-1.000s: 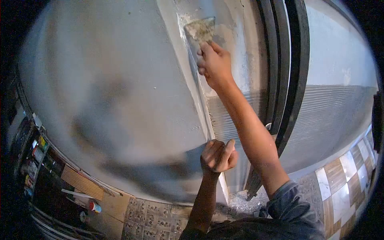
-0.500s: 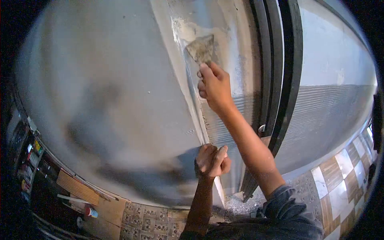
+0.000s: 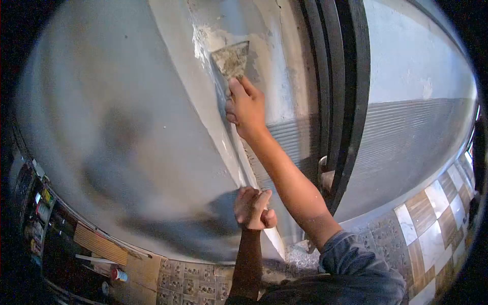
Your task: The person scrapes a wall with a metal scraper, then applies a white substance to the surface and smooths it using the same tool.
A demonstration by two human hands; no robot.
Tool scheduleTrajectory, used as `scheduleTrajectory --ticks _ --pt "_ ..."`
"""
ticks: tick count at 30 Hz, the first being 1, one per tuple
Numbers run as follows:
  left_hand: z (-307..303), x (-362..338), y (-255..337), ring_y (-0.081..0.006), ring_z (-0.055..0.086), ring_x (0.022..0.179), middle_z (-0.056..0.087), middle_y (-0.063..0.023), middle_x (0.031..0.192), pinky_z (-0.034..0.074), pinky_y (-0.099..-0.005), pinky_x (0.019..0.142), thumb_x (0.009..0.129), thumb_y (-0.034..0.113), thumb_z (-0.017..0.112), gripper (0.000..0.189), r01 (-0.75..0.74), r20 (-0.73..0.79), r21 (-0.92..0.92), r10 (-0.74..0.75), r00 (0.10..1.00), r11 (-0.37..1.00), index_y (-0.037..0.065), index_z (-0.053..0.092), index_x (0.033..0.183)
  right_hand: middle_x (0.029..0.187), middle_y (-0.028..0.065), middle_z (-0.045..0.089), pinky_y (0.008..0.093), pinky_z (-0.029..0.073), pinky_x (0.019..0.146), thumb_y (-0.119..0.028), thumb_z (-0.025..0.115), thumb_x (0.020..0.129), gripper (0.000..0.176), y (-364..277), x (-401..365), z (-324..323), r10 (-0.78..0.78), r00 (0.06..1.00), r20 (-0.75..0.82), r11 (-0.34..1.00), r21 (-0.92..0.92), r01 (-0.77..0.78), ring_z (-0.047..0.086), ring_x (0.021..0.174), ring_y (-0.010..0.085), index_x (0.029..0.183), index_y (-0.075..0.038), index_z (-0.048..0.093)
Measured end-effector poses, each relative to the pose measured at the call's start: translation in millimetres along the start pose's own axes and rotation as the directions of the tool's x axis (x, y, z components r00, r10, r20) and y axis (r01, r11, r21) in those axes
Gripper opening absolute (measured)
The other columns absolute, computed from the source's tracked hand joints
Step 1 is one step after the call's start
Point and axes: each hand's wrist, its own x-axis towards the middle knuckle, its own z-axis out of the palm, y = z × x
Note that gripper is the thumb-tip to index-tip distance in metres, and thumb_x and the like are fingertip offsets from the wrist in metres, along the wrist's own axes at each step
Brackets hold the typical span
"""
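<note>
My right hand (image 3: 246, 108) grips a putty knife (image 3: 232, 59) by its handle, thumb along the near side. The blade is broad and smeared with dried filler, pointing up, and overlaps the wall's whitish patch (image 3: 206, 38) beside the corner edge. Lower down, my left hand (image 3: 254, 208) is closed with fingers curled, right at the pale corner strip (image 3: 231, 157). What it holds, if anything, is hidden. A smooth grey wall face (image 3: 122, 76) spreads left of the strip; a narrower, rougher face with a ribbed lower part (image 3: 287, 145) lies to the right.
A black door frame (image 3: 351, 91) rises right of my right arm, with another grey wall (image 3: 417, 66) beyond it. Below are patterned floor tiles (image 3: 188, 279) and checkered tiles (image 3: 432, 229). At the lower left stand a cluttered shelf (image 3: 40, 208) and a small red-and-white container (image 3: 120, 274).
The view has shifted, so the wall and both hands appear farther left. My right hand has moved the putty knife slightly up the wall; my left hand stays closed by the corner strip.
</note>
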Motion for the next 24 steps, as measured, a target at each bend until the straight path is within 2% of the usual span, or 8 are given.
scheduleTrajectory --ticks 4,7,9,12,15,18,22,24 --pt "-4.3 4.5 7.5 -0.0245 0.053 0.05 0.052 -0.0072 0.059 0.044 -0.0373 0.052 0.087 0.022 0.044 0.027 0.044 0.019 0.045 -0.045 0.999 0.998 0.0 0.059 0.092 0.058 -0.001 0.045 0.023 0.028 0.037 -0.023 0.052 0.09 0.028 54.8 -19.5 -35.5 -0.395 0.918 -0.039 0.842 -0.416 0.344 0.04 0.046 0.0065 0.068 -0.007 0.047" --pt "4.1 6.8 2.0 -0.0223 0.051 0.046 0.05 -0.0053 0.055 0.043 -0.0363 0.049 0.086 0.02 0.044 0.026 -0.013 -0.109 -0.002 0.013 0.994 1.0 -0.001 0.06 0.088 0.057 -0.0009 0.044 0.0229 0.03 0.04 -0.023 0.052 0.091 0.031 56.8 -37.8 -49.2 -0.25 0.964 -0.091 0.914 -0.351 0.204 0.04 0.047 0.0053 0.066 -0.006 0.045" --pt "6.5 4.9 -1.3 -0.0219 0.051 0.045 0.05 -0.0049 0.054 0.042 -0.0357 0.048 0.086 0.018 0.044 0.025 -0.036 -0.118 -0.005 0.035 0.992 0.999 -0.001 0.06 0.087 0.057 -0.0014 0.041 0.0245 0.026 0.036 -0.021 0.05 0.092 0.031 52.6 -32.9 -43.4 -0.536 0.843 0.046 0.707 -0.521 0.478 0.038 0.044 0.0062 0.065 -0.006 0.043" --pt "8.6 11.1 4.1 -0.0214 0.05 0.044 0.049 -0.0044 0.052 0.041 -0.0346 0.047 0.085 0.016 0.044 0.024 -0.022 -0.116 0.03 0.026 0.993 0.999 -0.001 0.06 0.085 0.055 -0.0008 0.039 0.0261 0.025 0.034 -0.021 0.05 0.091 0.028 51.3 -30.6 -50.8 -0.224 0.975 -0.011 0.905 -0.375 0.203 0.037 0.041 0.0087 0.068 -0.006 0.043" --pt "3.6 12.0 6.0 -0.0215 0.05 0.044 0.05 -0.005 0.052 0.041 -0.0337 0.047 0.083 0.015 0.045 0.023 0.004 -0.077 0.083 0.002 0.997 0.997 0.0 0.061 0.084 0.054 0.0011 0.039 0.0268 0.028 0.033 -0.022 0.049 0.091 0.026 52.0 -30.1 -56.2 -0.166 0.986 -0.006 0.928 -0.34 0.154 0.038 0.039 0.0118 0.071 -0.006 0.043" --pt "2.7 10.6 2.3 -0.022 0.052 0.045 0.052 -0.0071 0.054 0.042 -0.0345 0.049 0.079 0.015 0.047 0.022 -0.024 -0.062 0.056 0.027 0.998 0.998 -0.001 0.061 0.084 0.058 0.0055 0.046 0.0272 0.031 0.032 -0.024 0.046 0.091 0.024 14.0 -24.0 -43.1 0.185 0.982 0.046 0.948 -0.273 -0.165 0.041 0.039 0.0142 0.076 -0.006 0.043" --pt "1.0 11.7 5.0 -0.0233 0.053 0.048 0.054 -0.0071 0.056 0.043 -0.035 0.051 0.079 0.012 0.048 0.018 0.018 0.008 0.082 -0.019 1.0 0.996 0.0 0.06 0.084 0.063 0.0051 0.049 0.0255 0.033 0.034 -0.021 0.047 0.091 0.018 0.4 10.0 -37.7 0.273 0.914 0.301 0.953 0.045 -0.3 0.041 0.043 0.0126 0.084 -0.005 0.045" --pt "2.5 10.3 4.5 -0.0232 0.054 0.05 0.054 -0.0072 0.057 0.045 -0.0355 0.053 0.079 0.011 0.05 0.015 0.022 0.006 0.077 -0.022 1.0 0.997 0.0 0.059 0.085 0.063 0.0047 0.049 0.0251 0.033 0.034 -0.021 0.048 0.091 0.017 6.0 3.8 -44.7 0.251 0.931 0.263 0.963 0.031 -0.269 0.04 0.043 0.0119 0.084 -0.005 0.045"
